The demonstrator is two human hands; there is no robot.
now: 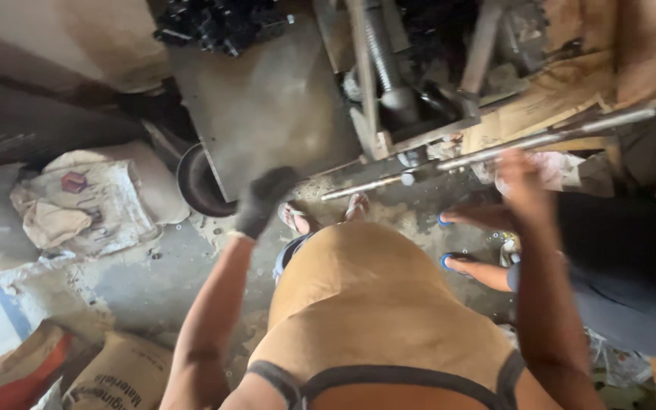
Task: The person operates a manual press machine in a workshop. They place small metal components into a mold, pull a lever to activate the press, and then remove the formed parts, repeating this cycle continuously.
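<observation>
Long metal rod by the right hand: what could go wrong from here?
The long metal rod reaches across the bench edge near the bare right hand, so it might swing or pinch unprotected fingers. Only the left hand is gloved. Another person's sandalled feet sit close below and could be struck if it drops.

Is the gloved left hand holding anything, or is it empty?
Empty, as far as shows: the gloved left hand hangs in mid-air with fingers curled, blurred, nothing visible in it.
</observation>
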